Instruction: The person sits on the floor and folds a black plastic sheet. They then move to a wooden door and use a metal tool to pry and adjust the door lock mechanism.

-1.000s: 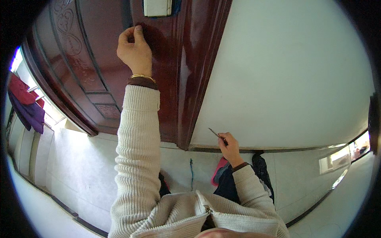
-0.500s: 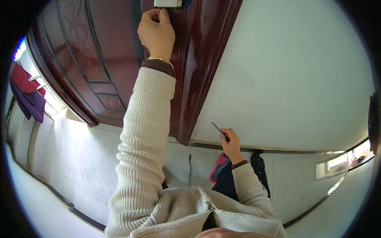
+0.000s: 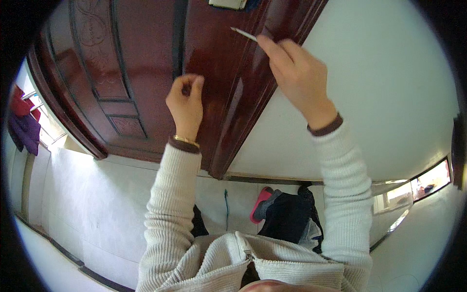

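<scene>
My right hand (image 3: pixel 297 73) is raised in front of the dark red door frame, closed around a slim, pointed, pale metal tool (image 3: pixel 244 34). The tool's tip points up and left, just below a pale rectangular box (image 3: pixel 227 3) on the frame, cut off by the upper edge. Its handle is hidden in my fingers. Lower and to the left, my left hand (image 3: pixel 187 100) is closed in a pinch, thumb against forefinger, before the wooden door (image 3: pixel 146 58). Whatever may be between those fingertips is too small to make out.
A white wall (image 3: pixel 379 87) adjoins the frame on the right. On the tiled floor (image 3: pixel 107 194) lies a thin dark green strand (image 3: pixel 226 209). A pink shoe (image 3: pixel 261 203) is below, with a clear plastic bag (image 3: pixel 310 232) beside the dark trousers. Red and purple cloths (image 3: pixel 26 129) hang far left.
My left hand has come down from the pale box, still pinched. My right hand has risen from low by the wall to the door frame with the pointed tool.
</scene>
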The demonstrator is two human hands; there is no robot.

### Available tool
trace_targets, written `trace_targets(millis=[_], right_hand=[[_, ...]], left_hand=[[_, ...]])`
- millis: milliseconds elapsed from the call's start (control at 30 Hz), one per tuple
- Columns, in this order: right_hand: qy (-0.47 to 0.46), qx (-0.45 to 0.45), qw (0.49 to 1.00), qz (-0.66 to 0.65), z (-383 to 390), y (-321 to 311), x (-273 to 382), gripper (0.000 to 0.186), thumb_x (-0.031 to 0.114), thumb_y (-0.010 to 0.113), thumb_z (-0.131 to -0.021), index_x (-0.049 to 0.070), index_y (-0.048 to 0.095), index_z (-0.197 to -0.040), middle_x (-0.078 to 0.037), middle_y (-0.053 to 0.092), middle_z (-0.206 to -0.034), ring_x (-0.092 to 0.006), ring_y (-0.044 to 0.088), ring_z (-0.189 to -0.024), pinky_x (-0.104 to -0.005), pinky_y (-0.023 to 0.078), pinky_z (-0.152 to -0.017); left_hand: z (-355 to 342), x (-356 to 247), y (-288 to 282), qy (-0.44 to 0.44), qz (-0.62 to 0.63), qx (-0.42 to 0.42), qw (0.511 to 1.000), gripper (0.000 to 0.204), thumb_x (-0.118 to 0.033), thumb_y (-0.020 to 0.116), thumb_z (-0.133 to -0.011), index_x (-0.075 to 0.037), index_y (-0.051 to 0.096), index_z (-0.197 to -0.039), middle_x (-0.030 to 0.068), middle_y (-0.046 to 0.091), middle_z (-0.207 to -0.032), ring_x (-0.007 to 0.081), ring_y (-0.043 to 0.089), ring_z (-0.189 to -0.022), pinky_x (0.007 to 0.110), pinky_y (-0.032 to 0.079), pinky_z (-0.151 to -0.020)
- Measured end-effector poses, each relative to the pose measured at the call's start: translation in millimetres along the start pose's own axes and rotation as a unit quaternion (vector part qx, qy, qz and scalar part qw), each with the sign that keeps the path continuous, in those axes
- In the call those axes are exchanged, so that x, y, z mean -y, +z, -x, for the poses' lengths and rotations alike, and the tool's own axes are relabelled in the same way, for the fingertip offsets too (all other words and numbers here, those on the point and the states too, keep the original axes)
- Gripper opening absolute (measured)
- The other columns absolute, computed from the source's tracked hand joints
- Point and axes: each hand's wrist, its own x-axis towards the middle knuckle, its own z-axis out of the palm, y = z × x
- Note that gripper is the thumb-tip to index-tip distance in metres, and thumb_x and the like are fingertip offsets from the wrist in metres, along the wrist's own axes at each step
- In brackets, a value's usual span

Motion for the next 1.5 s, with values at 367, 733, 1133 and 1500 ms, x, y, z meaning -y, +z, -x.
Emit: trace_targets(millis=[367,733,1133,1500], right_hand=[[-0.059,0.064,0.986,0.144,-50,23,-3,0.036,0.009,0.063,-0.076,0.017,0.063,-0.111,0.0,0.05,-0.068,-0.0146,0.055,-0.056,-0.025,0.042,-0.042],[-0.122,0.059,0.987,0.081,-41,37,-9,0.032,0.011,0.057,-0.078,0.016,0.062,-0.108,0.0,0.053,-0.078,-0.0162,0.058,-0.063,-0.0268,0.046,-0.047],[-0.051,0.053,0.994,0.078,-41,38,-10,0.033,0.009,0.058,-0.078,0.014,0.061,-0.11,-0.003,0.051,-0.082,-0.0148,0.057,-0.057,-0.025,0.046,-0.045],[-0.067,0.068,0.994,0.061,-35,37,-10,0.031,0.009,0.059,-0.079,0.012,0.062,-0.109,-0.002,0.05,-0.079,-0.0144,0.056,-0.055,-0.0245,0.045,-0.044]], left_hand=[[6,32,-4,-0.062,0.128,0.006,0.99,0.01,-0.01,0.068,-0.083,-0.002,0.064,-0.088,0.0027,0.063,-0.079,0.0093,0.054,-0.072,0.025,0.045,-0.07],[-9,32,10,-0.026,0.14,0.023,0.99,0.009,-0.01,0.069,-0.083,-0.003,0.063,-0.086,0.0003,0.062,-0.078,0.0071,0.051,-0.068,0.023,0.044,-0.065],[-9,41,13,-0.034,0.176,0.013,0.984,0.01,-0.011,0.069,-0.083,-0.004,0.063,-0.086,-0.0011,0.061,-0.076,0.0064,0.051,-0.069,0.021,0.043,-0.064],[-7,40,7,-0.07,0.209,0.027,0.975,0.01,-0.01,0.069,-0.083,-0.004,0.063,-0.088,-0.0009,0.061,-0.08,0.0067,0.053,-0.072,0.022,0.044,-0.067]])
